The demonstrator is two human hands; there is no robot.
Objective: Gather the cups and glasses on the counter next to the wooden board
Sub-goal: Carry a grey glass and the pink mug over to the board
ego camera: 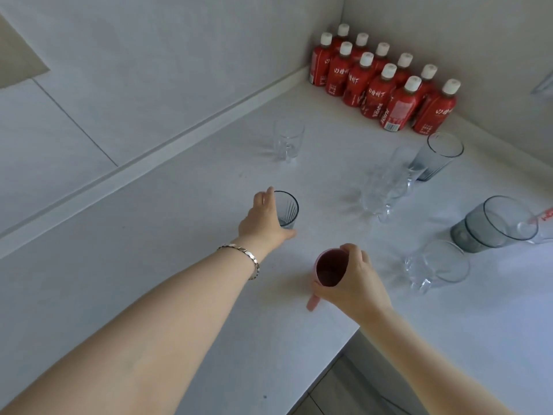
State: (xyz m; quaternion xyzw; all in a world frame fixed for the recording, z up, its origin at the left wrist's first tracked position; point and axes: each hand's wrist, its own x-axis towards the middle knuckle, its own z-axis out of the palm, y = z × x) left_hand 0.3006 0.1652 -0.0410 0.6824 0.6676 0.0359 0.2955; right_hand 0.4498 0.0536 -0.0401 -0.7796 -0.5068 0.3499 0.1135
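The white table (155, 265) holds a bunch of red bottles (386, 82) in the far corner and clear glasses (386, 190) spread on the right. The left hand (263, 220) curls around a small grey glass (287, 209) standing mid-table. The right hand (354, 281) grips the rim of a pink cup (330, 269) near the front edge.

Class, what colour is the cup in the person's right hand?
Pink cup, darker inside; head view shows it best.
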